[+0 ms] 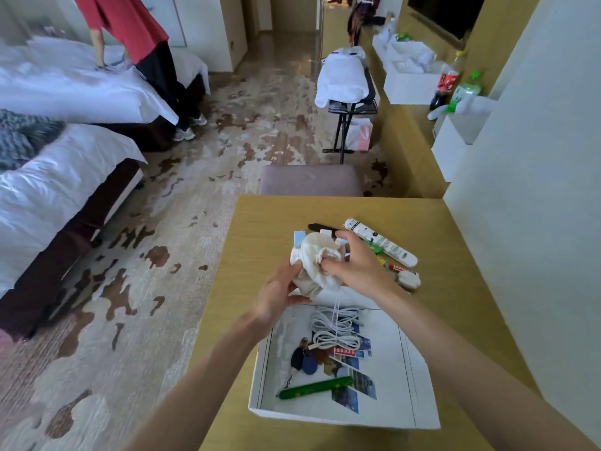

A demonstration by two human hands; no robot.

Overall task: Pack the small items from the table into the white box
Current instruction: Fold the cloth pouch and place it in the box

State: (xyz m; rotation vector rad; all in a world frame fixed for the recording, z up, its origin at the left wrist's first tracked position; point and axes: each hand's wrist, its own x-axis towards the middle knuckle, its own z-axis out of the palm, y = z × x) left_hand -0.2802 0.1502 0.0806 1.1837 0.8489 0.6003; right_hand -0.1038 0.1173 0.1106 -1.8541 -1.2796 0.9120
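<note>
Both of my hands hold a cream drawstring cloth pouch (313, 255) above the far edge of the white box (403, 362). My left hand (279, 291) grips the pouch from below and the left. My right hand (356, 263) pinches its gathered mouth, and a thin string hangs down from it. Inside the box lie a coiled white cable (335, 327), a bunch of keys with a blue fob (307, 358) and a green pen (315, 387). On the table beyond my hands lie a white tube (380, 240), a black pen (320, 227) and a small white round item (409, 279).
The wooden table (260, 222) meets a white wall on the right. A padded stool (310, 180) stands at its far edge. Two beds are on the left, with a person in a red top (130, 24) beside them. Bottles (450, 83) stand on the right shelf.
</note>
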